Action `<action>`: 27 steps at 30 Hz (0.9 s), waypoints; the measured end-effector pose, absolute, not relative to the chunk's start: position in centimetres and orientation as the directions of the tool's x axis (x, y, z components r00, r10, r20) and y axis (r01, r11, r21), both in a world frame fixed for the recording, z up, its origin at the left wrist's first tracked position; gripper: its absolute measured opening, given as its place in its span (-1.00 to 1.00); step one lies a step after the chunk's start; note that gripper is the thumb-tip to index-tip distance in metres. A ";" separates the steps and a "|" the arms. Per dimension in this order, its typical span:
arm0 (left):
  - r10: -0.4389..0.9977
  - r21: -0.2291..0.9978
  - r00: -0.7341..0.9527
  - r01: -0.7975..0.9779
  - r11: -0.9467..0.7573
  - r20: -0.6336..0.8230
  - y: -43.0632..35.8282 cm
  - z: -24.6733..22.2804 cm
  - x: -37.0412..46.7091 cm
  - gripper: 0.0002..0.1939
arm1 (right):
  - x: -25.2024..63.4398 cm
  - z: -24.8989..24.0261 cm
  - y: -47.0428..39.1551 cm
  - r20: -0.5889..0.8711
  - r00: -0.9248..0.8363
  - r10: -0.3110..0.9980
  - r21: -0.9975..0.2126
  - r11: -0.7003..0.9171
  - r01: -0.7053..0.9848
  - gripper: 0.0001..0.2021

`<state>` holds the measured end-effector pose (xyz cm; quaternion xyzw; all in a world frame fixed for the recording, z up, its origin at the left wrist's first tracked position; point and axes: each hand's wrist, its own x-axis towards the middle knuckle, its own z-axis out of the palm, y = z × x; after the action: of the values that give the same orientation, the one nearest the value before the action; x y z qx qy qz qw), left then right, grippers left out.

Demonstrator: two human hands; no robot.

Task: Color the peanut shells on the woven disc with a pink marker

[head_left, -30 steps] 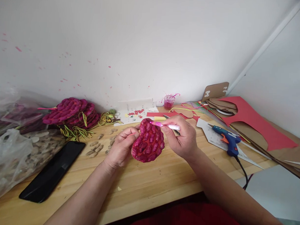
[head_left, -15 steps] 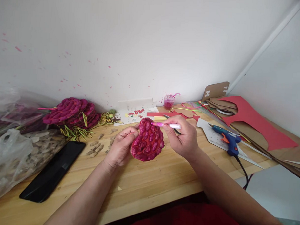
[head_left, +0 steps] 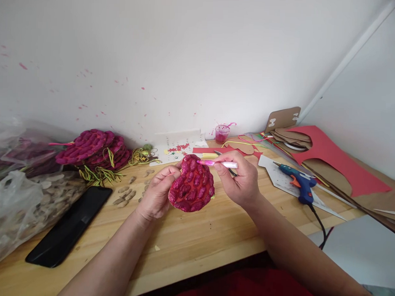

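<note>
My left hand (head_left: 159, 190) pinches the left edge of a red cutout covered with magenta-painted peanuts (head_left: 192, 184), held up above the table. Between the fingers of my right hand (head_left: 240, 177) is a white-handled paintbrush (head_left: 227, 165) with a pink-stained front end. The brush tip meets the upper part of the peanut-covered piece. Several unpainted peanuts (head_left: 126, 195) lie on the wood beyond my left hand. A clear cup with pink paint (head_left: 221, 134) stands by the wall.
At left are a black phone (head_left: 70, 225), a plastic bag of peanuts (head_left: 49, 207) and stacked magenta pieces (head_left: 94, 146) with yarn. A blue glue gun (head_left: 298, 181) rests on paper at right, near red sheet (head_left: 342, 164) and cardboard (head_left: 284, 118). Star cutouts (head_left: 179, 148) lie at the back.
The peanut-covered piece has shifted slightly left and turned a little in my left hand. The brush stays near its upper edge.
</note>
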<state>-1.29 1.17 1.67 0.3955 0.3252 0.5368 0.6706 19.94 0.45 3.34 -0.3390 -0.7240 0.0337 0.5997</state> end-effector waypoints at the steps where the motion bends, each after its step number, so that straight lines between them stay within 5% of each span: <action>1: 0.976 0.876 0.218 -0.468 0.115 -0.012 1.2 1.7 -1.3 -0.56 | 19.9 3.3 0.5 0.847 -0.047 0.529 -0.457 0.771 0.444 -0.95; 27: 0.981 0.881 0.193 -0.462 0.101 -0.011 1.0 1.9 -1.1 -0.58 | 20.1 3.6 0.5 0.853 -0.074 0.517 -0.429 0.774 0.467 -0.92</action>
<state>-1.05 1.04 1.91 0.3936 0.3300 0.5428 0.6645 20.09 0.49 3.61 -0.3358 -0.7323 0.0213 0.5920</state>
